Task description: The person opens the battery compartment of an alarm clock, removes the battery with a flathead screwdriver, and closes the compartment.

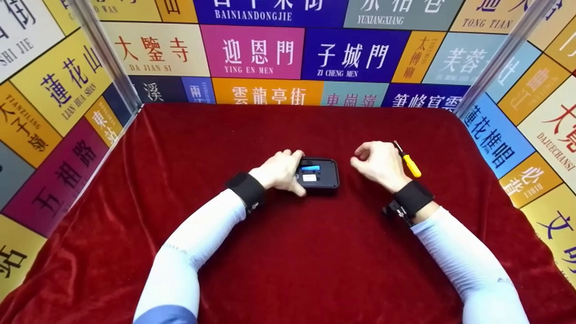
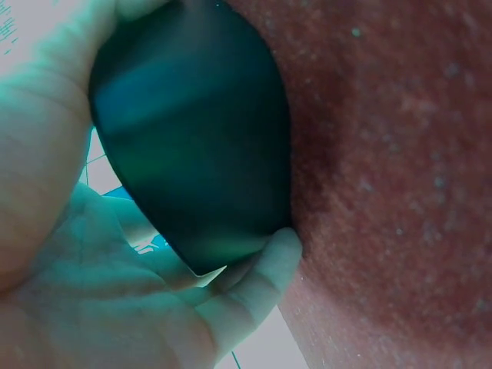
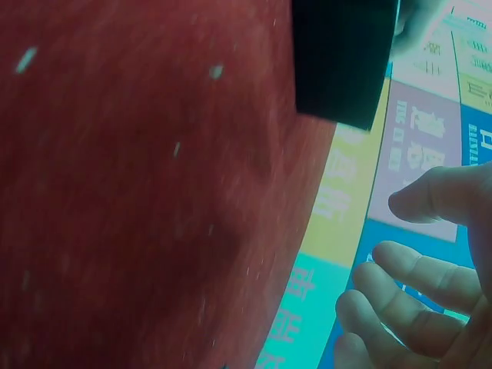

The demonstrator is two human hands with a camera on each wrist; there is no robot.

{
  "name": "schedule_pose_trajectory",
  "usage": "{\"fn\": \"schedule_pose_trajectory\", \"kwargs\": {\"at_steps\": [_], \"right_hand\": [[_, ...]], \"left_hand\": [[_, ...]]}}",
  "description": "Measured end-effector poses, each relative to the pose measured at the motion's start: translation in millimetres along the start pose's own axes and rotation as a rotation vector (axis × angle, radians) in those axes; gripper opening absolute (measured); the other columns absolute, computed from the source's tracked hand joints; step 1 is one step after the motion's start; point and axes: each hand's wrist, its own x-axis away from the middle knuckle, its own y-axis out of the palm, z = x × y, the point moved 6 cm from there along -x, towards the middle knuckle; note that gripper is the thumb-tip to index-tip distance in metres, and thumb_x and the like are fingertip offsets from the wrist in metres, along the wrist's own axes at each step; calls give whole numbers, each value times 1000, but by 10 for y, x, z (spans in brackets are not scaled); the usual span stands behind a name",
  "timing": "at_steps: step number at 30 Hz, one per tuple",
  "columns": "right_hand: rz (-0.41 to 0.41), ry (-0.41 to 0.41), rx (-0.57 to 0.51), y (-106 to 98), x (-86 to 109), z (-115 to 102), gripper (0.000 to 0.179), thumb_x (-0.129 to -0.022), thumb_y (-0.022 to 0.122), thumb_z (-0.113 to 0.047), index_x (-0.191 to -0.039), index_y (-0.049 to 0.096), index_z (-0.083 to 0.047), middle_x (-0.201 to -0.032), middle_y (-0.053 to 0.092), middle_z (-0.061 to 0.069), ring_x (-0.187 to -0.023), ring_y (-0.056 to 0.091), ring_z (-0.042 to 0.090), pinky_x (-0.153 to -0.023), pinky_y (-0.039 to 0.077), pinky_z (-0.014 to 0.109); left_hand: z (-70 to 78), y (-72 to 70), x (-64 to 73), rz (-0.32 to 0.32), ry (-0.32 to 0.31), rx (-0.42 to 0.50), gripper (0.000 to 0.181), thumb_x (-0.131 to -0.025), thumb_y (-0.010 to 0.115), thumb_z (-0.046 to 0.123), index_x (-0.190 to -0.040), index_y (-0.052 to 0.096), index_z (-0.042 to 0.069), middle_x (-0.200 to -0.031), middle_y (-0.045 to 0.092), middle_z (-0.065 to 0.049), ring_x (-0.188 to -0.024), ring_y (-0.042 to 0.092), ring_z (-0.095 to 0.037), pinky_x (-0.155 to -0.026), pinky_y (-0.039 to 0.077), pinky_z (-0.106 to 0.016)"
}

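Observation:
My left hand (image 1: 279, 171) grips a flat black rectangular device (image 1: 329, 176) by its left end, thumb on the near edge and fingers on the far edge. A recess in its upward face holds a blue cylindrical battery (image 1: 310, 168), with a white label (image 1: 309, 177) beside it. In the left wrist view the device (image 2: 192, 138) fills the space between thumb and fingers. My right hand (image 1: 380, 164) hovers right of the device, fingers loosely bent and holding nothing. Past that hand lies a screwdriver (image 1: 411, 165) with a yellow handle.
A dark red velvet cloth (image 1: 288, 252) covers the table. Upright panels with colourful Chinese name signs (image 1: 256, 51) border the back and both sides. Clear corner posts (image 1: 108, 58) rise at the back left and right.

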Motion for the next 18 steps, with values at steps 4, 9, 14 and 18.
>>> {"fn": "schedule_pose_trajectory", "kwargs": {"at_steps": [4,9,14,18], "right_hand": [[-23,8,1,84,-4,-87,23,-91,79,-32,-104,88,-14,-96,86,8,-90,79,31,-72,59,49],[-31,-16,-18,148,-13,-218,23,-91,79,-31,-104,88,-15,-97,87,7,-91,79,31,-72,59,51],[-33,-59,-44,202,-19,-365,22,-91,80,-29,-105,89,-14,-96,87,6,-89,79,29,-72,59,49],[-44,-90,-53,264,-16,-480,22,-90,81,-31,-104,89,-15,-96,87,4,-87,79,27,-71,59,46]], "left_hand": [[7,16,-5,-2,-1,1,106,-72,103,46,-156,49,9,-138,66,-22,-129,66,-43,-115,57,-52],[11,15,-6,0,-5,-2,107,-72,103,46,-157,49,9,-139,66,-21,-130,66,-43,-115,57,-52],[6,9,-1,1,-6,-3,109,-72,103,46,-159,48,9,-140,66,-21,-131,66,-43,-115,56,-52],[-3,8,2,8,-5,-5,109,-71,103,46,-158,48,9,-139,66,-21,-129,66,-43,-114,57,-53]]}}
